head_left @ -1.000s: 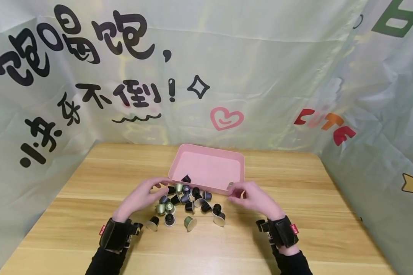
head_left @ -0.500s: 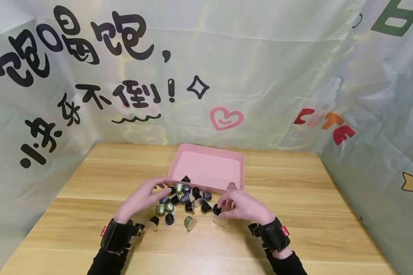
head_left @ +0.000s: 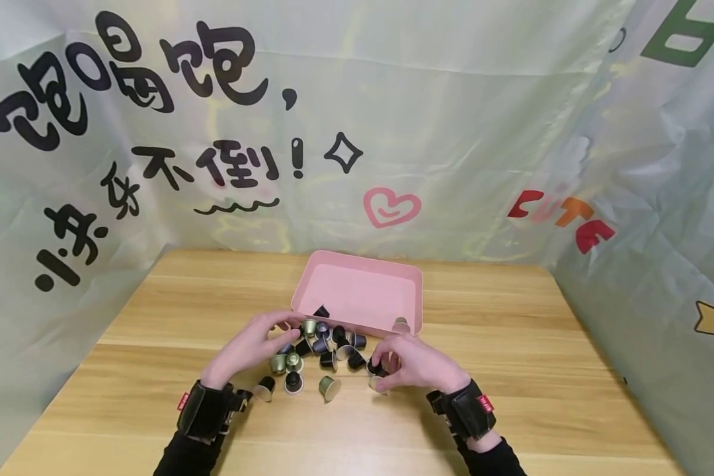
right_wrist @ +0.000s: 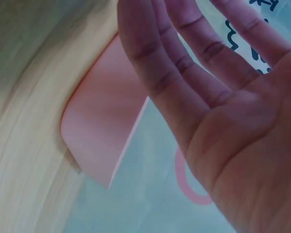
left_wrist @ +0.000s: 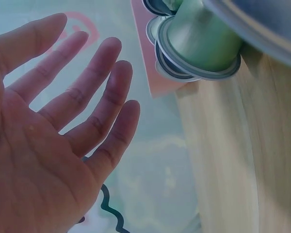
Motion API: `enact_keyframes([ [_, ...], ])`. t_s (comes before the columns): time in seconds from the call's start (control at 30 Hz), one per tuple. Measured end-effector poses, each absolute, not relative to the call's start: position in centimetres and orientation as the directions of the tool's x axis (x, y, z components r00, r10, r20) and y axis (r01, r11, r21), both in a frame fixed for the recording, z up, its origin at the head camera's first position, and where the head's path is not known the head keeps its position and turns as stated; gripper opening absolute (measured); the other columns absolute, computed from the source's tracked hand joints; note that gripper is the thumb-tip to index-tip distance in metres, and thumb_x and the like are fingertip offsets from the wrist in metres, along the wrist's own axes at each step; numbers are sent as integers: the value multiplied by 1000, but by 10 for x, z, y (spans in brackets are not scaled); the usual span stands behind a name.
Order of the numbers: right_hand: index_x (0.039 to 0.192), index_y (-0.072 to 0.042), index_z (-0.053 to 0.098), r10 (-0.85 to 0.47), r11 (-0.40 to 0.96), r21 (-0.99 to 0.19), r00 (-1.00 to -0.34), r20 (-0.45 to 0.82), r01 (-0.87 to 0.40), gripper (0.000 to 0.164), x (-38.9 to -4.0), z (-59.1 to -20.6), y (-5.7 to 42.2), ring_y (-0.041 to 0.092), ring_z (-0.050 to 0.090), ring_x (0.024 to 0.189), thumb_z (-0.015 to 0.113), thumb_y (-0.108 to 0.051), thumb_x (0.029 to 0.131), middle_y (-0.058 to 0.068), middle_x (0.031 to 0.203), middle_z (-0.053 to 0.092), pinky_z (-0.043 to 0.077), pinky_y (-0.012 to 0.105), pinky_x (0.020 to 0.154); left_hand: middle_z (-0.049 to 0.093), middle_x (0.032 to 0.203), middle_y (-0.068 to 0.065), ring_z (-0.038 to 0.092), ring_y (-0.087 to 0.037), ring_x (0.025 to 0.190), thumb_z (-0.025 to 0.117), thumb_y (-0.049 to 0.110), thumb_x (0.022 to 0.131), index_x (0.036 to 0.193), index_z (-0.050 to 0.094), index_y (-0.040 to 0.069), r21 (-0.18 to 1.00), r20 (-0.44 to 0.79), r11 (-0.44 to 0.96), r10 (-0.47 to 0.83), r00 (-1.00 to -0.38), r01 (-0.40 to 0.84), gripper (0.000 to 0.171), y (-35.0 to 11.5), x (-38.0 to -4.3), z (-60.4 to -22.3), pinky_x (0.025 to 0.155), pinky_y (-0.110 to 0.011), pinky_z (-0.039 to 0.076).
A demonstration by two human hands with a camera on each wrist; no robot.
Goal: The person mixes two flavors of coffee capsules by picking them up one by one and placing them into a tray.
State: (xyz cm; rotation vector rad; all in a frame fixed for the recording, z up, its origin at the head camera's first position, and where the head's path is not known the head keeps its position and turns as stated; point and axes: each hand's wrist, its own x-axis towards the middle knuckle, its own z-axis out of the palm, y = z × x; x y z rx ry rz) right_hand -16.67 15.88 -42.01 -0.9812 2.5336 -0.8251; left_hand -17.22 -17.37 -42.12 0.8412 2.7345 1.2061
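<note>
Several coffee capsules (head_left: 328,360), black, green and dark blue, lie heaped along the front of a pink tray (head_left: 357,287). At the heap's left edge hovers my left hand (head_left: 250,347), its fingers loosely bent and the palm bare in the left wrist view. A green capsule (left_wrist: 203,39) stands just beyond those fingers. My right hand (head_left: 419,363) is at the heap's right side, with thumb and forefinger about a black capsule (head_left: 373,367) and a pale-rimmed capsule (head_left: 376,383). Whether they pinch one is unclear; the right wrist view cuts off the fingertips.
Inside the tray are a black capsule (head_left: 321,311) at the front left and a greenish one (head_left: 401,324) at the front right. Nearer on the wooden table (head_left: 333,436) lie separate capsules, among them a green one (head_left: 330,389). A printed cloth (head_left: 452,132) hangs behind.
My right hand has come away from the tray's front right corner, leaving a greenish capsule in there, and down left to the capsules. The left hand has shifted slightly right.
</note>
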Motion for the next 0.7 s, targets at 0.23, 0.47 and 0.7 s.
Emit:
enact_keyframes([
  [0.23, 92, -11, 69, -688, 608, -591, -723, -60, -530, 25, -166, -421, 155, 3, 59, 68, 87, -16, 75, -1, 80, 69, 50, 16, 65, 70, 125, -14, 64, -25, 109, 61, 17, 99, 130, 63, 3, 701, 167, 555, 484, -859, 448, 33, -174, -173, -421, 93, -45, 55],
  [0.47, 88, -12, 68, -676, 622, -583, -735, -62, -523, 24, -166, -424, 154, 0, 57, 66, 88, -17, 74, -1, 79, 70, 51, 16, 64, 70, 124, -14, 64, -25, 108, 61, 17, 100, 130, 63, 3, 697, 160, 562, 483, -861, 445, 34, -174, -172, -421, 94, -44, 55],
  [0.7, 86, -13, 68, -666, 644, -560, -742, -74, -521, 23, -166, -425, 153, -1, 53, 65, 88, -17, 75, -1, 78, 68, 49, 16, 63, 71, 122, -14, 64, -26, 108, 61, 17, 99, 129, 63, 3, 695, 159, 562, 488, -858, 449, 33, -174, -172, -420, 94, -46, 56],
])
